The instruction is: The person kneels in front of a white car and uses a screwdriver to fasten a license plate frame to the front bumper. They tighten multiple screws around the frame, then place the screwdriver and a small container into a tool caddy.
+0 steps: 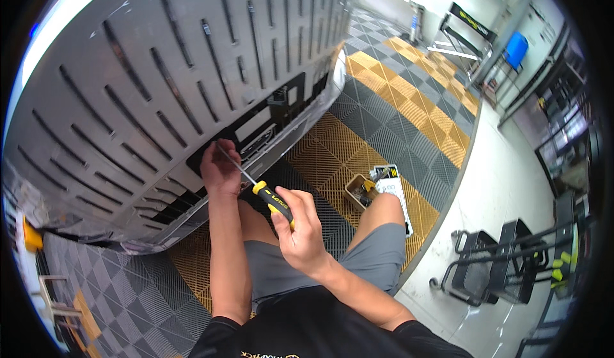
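Observation:
My right hand (299, 230) is wrapped round the yellow and black handle of a screwdriver (272, 202). Its thin metal shaft slants up and left toward the lower opening of a large grey vehicle grille panel (147, 95) with rows of dark slots. At that dark opening, my left hand (221, 168) is raised with curled fingers around the shaft's far end. The screwdriver tip and whatever those fingers pinch are hidden or too small to make out. A clear plastic film (300, 142) hangs along the panel's lower edge.
By my right knee, a small box (358, 190) holds tools, beside a white package (398, 198). A black wheeled rack (489, 262) stands to the right. Farther back are a folding chair (464, 35) and a blue container (515, 49). Grey and tan tiles (409, 102) cover the floor.

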The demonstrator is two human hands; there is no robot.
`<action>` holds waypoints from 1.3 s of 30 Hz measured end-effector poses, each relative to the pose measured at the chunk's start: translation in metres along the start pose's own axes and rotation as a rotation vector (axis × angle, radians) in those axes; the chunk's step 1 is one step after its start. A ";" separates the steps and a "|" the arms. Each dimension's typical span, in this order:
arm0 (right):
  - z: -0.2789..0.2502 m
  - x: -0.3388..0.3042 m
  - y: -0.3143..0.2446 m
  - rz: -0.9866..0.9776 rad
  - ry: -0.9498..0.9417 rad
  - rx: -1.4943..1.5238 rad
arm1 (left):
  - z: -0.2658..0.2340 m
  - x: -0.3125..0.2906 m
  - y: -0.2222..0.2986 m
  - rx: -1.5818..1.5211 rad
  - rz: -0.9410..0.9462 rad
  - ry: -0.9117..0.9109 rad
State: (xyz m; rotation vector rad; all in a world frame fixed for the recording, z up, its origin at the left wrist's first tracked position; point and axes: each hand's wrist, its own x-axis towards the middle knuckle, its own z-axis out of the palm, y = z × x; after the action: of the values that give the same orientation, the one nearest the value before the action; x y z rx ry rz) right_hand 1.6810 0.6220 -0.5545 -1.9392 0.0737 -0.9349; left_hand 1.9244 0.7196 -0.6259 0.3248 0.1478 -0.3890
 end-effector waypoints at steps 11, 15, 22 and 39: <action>-0.021 -0.013 0.036 -0.161 0.077 -0.007 | -0.003 0.022 0.018 -0.431 -0.335 -0.134; -0.055 -0.027 0.046 -0.033 0.127 0.100 | -0.002 0.028 0.017 -0.485 -0.308 -0.225; -0.107 -0.040 0.110 0.281 0.355 0.156 | -0.020 0.051 0.043 0.004 0.053 0.136; -0.162 -0.085 0.290 0.807 0.365 0.406 | 0.032 0.001 -0.002 0.620 0.405 0.421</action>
State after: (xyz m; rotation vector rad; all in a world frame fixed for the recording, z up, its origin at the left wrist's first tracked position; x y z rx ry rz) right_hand 1.6093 0.3796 -0.7861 -1.1715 0.7582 -0.6620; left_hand 1.9268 0.7065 -0.5967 1.0310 0.3661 0.0531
